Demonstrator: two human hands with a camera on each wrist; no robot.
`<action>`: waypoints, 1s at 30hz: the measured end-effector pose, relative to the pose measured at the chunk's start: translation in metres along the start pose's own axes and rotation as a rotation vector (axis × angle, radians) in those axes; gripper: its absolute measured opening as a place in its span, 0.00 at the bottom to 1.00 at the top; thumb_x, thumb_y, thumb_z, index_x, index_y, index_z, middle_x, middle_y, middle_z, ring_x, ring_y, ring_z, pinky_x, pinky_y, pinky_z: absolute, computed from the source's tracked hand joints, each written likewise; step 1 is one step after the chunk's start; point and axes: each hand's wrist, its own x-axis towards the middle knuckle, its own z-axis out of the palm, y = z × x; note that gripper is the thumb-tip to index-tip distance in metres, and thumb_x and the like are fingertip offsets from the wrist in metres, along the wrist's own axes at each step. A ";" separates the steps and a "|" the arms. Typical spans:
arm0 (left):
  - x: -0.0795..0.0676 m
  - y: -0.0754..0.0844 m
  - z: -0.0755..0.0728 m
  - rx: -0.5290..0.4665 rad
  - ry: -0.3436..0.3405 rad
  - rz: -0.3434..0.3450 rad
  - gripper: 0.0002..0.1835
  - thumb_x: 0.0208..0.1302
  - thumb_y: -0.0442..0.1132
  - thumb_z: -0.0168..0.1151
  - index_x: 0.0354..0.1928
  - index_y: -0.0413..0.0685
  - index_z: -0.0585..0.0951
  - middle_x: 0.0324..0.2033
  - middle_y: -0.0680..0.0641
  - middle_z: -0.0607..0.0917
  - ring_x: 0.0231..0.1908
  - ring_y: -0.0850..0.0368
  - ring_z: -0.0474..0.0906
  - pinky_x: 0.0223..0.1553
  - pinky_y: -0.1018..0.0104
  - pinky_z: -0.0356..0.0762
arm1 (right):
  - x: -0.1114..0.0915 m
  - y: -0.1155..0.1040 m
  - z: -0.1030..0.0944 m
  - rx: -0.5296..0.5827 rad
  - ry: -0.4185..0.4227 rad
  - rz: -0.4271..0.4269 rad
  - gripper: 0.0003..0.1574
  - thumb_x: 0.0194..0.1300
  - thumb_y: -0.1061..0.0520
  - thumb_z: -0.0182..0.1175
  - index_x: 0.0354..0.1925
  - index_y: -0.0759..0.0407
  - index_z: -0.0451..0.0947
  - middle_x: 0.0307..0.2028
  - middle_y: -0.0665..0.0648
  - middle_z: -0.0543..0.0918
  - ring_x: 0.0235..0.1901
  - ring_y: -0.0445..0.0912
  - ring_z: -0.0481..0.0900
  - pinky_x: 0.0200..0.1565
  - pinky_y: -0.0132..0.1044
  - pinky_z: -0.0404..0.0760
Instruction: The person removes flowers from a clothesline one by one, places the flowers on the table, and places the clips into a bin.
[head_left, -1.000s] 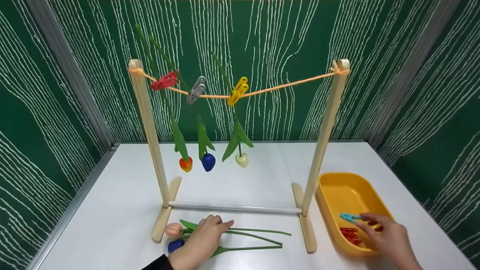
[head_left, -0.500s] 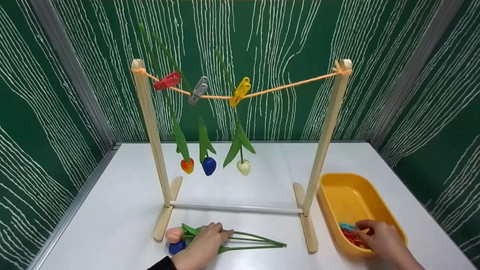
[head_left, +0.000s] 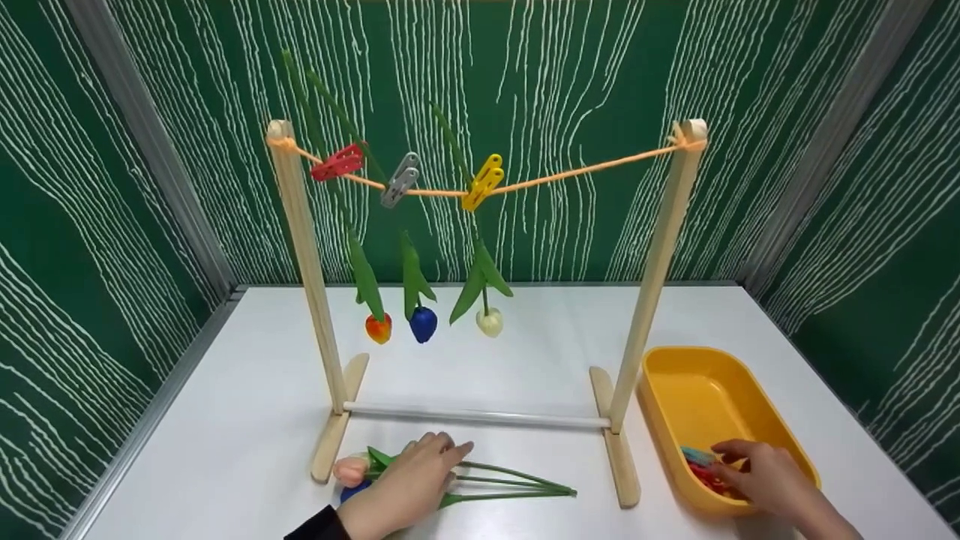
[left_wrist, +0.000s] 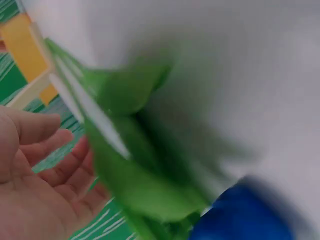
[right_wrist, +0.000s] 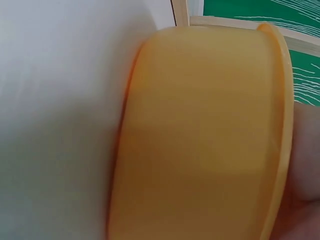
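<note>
My left hand (head_left: 411,480) rests over artificial tulips on the white table. A peach tulip head (head_left: 351,471) and a blue one (head_left: 354,490) show beside it, with green stems (head_left: 517,478) running out to the right. In the left wrist view, the fingers (left_wrist: 75,165) are loosely bent beside the blurred leaves (left_wrist: 140,185), not wrapped round them. My right hand (head_left: 772,480) reaches into the yellow tray (head_left: 705,375), thumb and forefinger at a light-blue clothespin (head_left: 697,455) on red clothespins (head_left: 705,480). Whether they pinch it is unclear; the tray wall (right_wrist: 195,135) hides the fingertips in the right wrist view.
A wooden stand (head_left: 304,277) carries an orange cord (head_left: 585,171). Red (head_left: 339,163), grey (head_left: 400,180) and yellow (head_left: 482,182) clothespins hold an orange, a blue and a cream tulip (head_left: 490,322) upside down. A crossbar (head_left: 480,415) joins the stand's feet.
My right hand has lowered the light-blue clothespin from above the tray down to the red ones. Under my left hand the stem ends have drawn closer together.
</note>
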 end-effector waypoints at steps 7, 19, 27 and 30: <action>0.007 0.019 -0.054 -0.079 0.275 0.074 0.25 0.66 0.37 0.57 0.65 0.47 0.69 0.53 0.46 0.76 0.54 0.53 0.72 0.57 0.56 0.71 | -0.025 -0.044 -0.022 -0.115 0.083 -0.155 0.44 0.55 0.36 0.64 0.60 0.63 0.71 0.50 0.68 0.78 0.36 0.51 0.77 0.41 0.44 0.82; 0.042 0.038 -0.136 -0.248 0.916 0.276 0.24 0.63 0.29 0.57 0.62 0.39 0.70 0.59 0.43 0.73 0.60 0.52 0.69 0.58 0.60 0.72 | -0.086 -0.187 -0.075 -0.151 0.652 -1.146 0.29 0.48 0.68 0.71 0.50 0.56 0.80 0.47 0.56 0.83 0.27 0.40 0.81 0.32 0.19 0.76; 0.074 0.043 -0.163 -0.515 0.964 0.133 0.26 0.67 0.31 0.53 0.66 0.39 0.64 0.61 0.44 0.71 0.59 0.56 0.69 0.54 0.62 0.75 | -0.095 -0.276 -0.097 -0.172 0.730 -1.439 0.21 0.55 0.65 0.66 0.50 0.61 0.80 0.47 0.59 0.82 0.48 0.51 0.79 0.56 0.21 0.68; 0.086 0.045 -0.170 -0.566 0.964 0.088 0.26 0.67 0.32 0.53 0.66 0.39 0.64 0.60 0.44 0.72 0.60 0.57 0.69 0.55 0.64 0.74 | -0.094 -0.304 -0.103 -0.194 0.749 -1.474 0.20 0.58 0.62 0.65 0.50 0.63 0.79 0.48 0.60 0.81 0.51 0.52 0.77 0.58 0.30 0.71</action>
